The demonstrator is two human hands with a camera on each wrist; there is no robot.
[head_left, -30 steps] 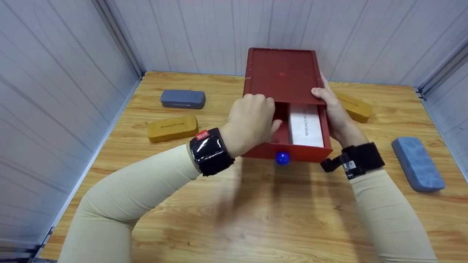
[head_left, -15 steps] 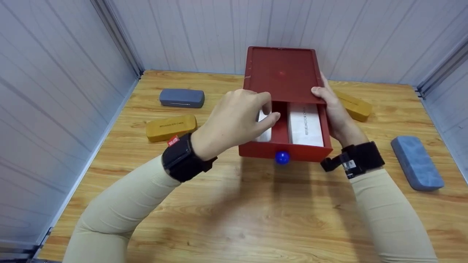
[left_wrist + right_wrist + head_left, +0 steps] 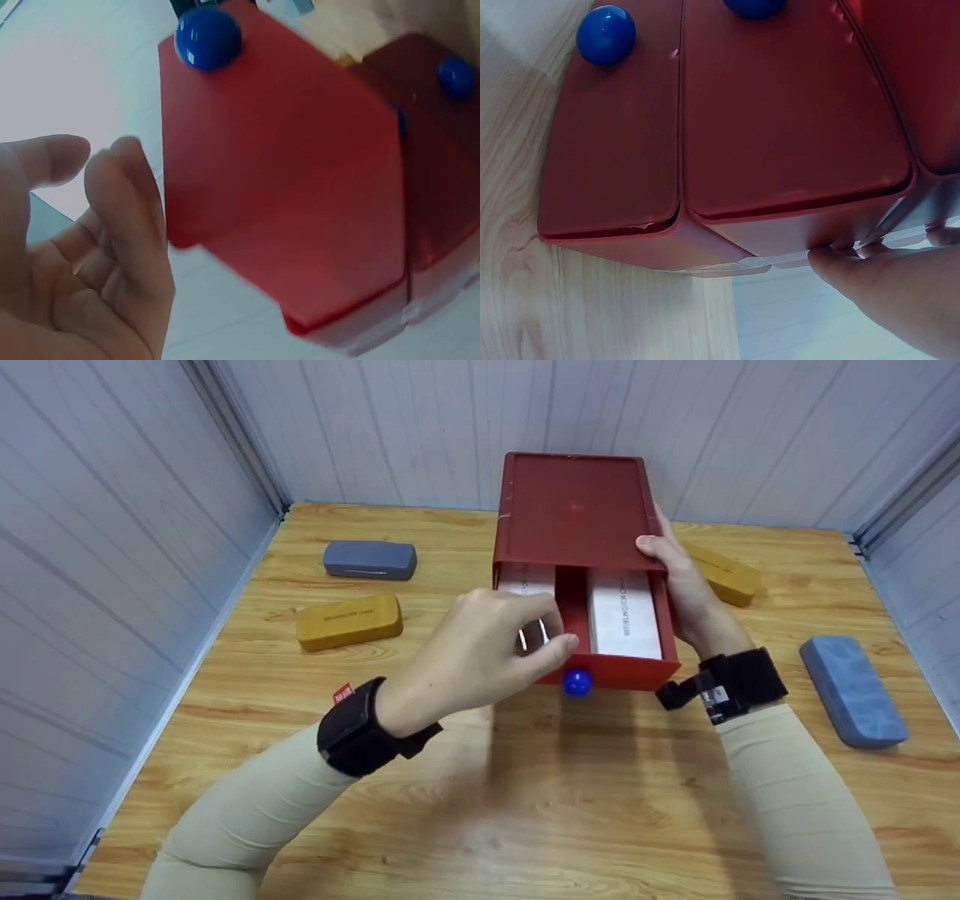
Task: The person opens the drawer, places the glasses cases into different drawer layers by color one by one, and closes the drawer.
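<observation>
A person in beige sleeves is working at a wooden tabletop walled in by pale ribbed panels. A red plastic drawer cabinet, smooth and matte with rounded edges, is standing near the tabletop's far edge. Its top drawer is jutting out toward the viewer, and two white boxes are lying in it on either side of a divider: a left white box and a right white box. The right hand is gripping the cabinet's right side, thumb on the top, apparently to steady it. The left hand is hovering over the drawer's front left corner, fingers loosely curled, grasping nothing, beside the glossy blue knob. Two mustard-yellow cases and two grey-blue cases, oblong and soft-cornered, are lying on the tabletop to either side of the cabinet.
</observation>
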